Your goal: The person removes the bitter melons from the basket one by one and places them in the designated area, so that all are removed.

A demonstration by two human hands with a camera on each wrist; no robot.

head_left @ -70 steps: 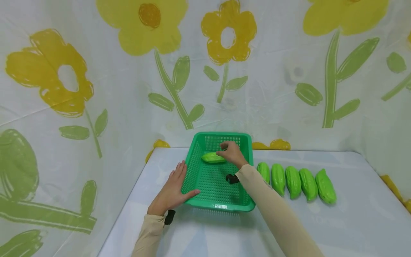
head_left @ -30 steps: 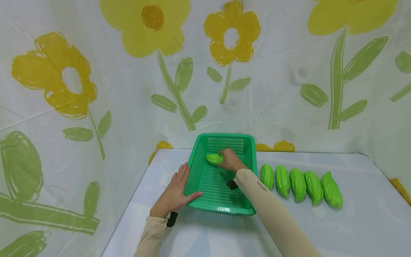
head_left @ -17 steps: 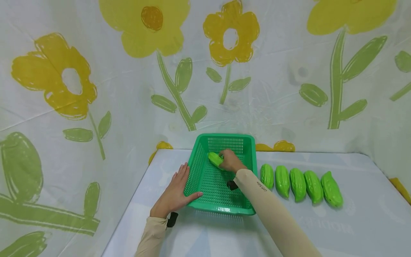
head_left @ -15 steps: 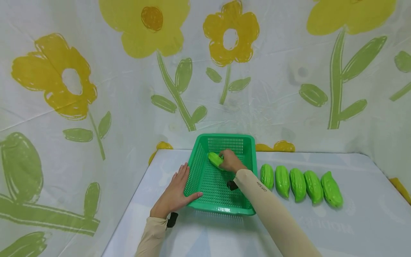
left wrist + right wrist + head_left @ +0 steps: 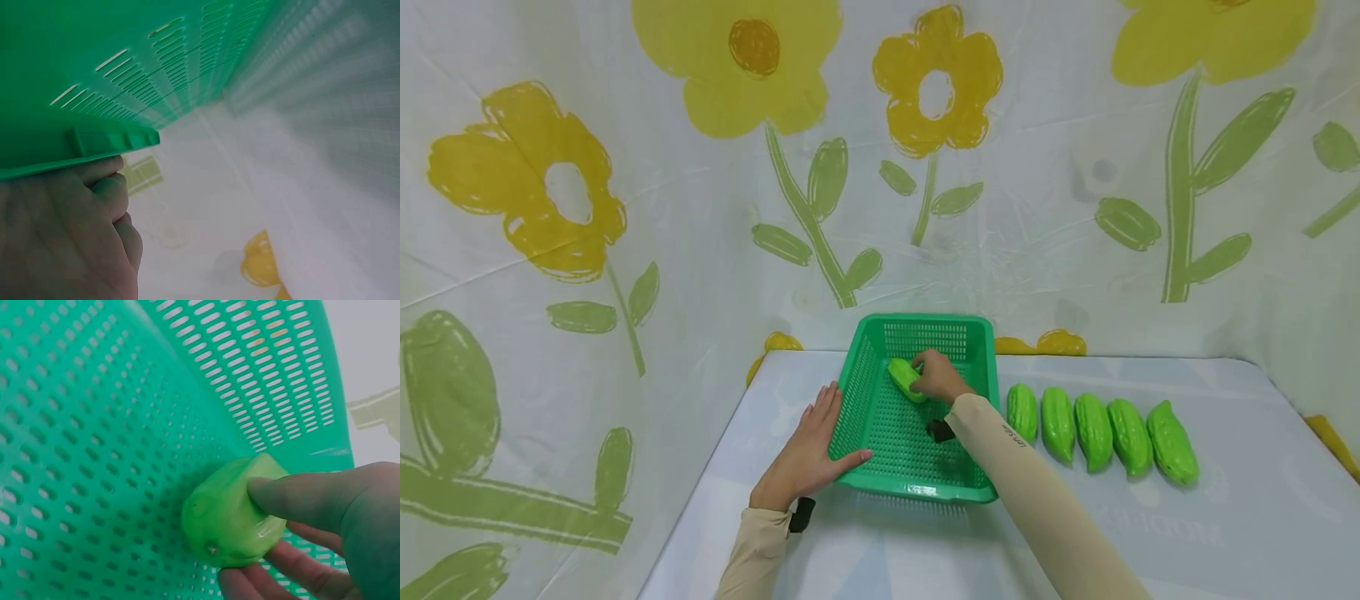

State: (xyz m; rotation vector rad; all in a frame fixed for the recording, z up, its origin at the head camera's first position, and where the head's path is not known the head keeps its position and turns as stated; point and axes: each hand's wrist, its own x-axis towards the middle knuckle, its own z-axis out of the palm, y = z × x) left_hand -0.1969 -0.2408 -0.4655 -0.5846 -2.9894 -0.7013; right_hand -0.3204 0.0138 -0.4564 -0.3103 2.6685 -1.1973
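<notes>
Inside the green plastic basket (image 5: 917, 492), my right hand (image 5: 942, 375) pinches a light green bitter melon (image 5: 904, 379) with the thumb on one side and fingers on the other. The bitter melon (image 5: 231, 515) lies slanted near the back left part of the basket floor, its blunt end facing the right wrist camera. My left hand (image 5: 805, 450) rests against the basket's left side, fingers straight and thumb over the front left rim. From the left wrist, the left hand (image 5: 69, 231) shows just under the rim, its thumb hidden.
Several more bitter melons (image 5: 1093, 432) lie in a row to the right of the basket on the pale table (image 5: 1150, 533). Behind and to the left stands a white flower-printed cloth wall (image 5: 1037, 250).
My right hand has closed on the bitter melon in the basket and turned it from lying sideways to slanting toward me. The left hand stays at the basket's side.
</notes>
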